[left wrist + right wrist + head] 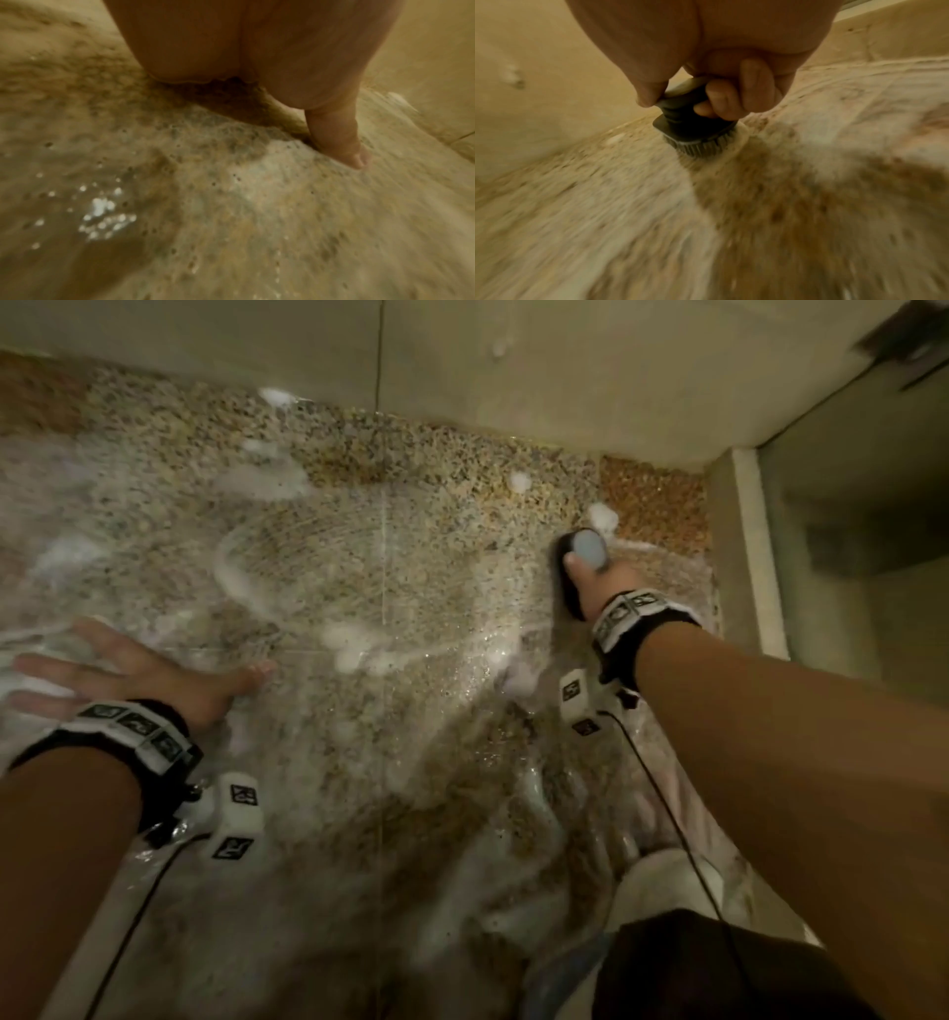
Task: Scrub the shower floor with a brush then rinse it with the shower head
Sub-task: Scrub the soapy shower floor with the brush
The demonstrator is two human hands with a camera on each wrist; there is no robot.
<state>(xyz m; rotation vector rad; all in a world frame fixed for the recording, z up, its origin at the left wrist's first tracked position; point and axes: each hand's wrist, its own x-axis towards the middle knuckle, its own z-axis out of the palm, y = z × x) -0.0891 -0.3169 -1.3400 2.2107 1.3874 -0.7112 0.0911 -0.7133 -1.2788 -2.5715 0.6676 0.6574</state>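
The speckled stone shower floor [411, 588] is wet and smeared with white foam. My right hand [590, 572] grips a black scrub brush [572, 577] with a pale grey top, far right near the floor's corner. In the right wrist view my fingers [731, 101] curl round the brush handle [680, 105] and its bristles [698, 148] press on the floor. My left hand [128, 670] lies flat on the soapy floor at the left, fingers spread; its thumb [342, 142] touches the foam. No shower head is in view.
A beige tiled wall [462, 367] runs along the far edge of the floor. A raised curb [744, 546] and a glass panel [862, 505] close the right side. My knee in dark cloth [693, 968] rests at the bottom right, with a wrist cable [667, 814] trailing.
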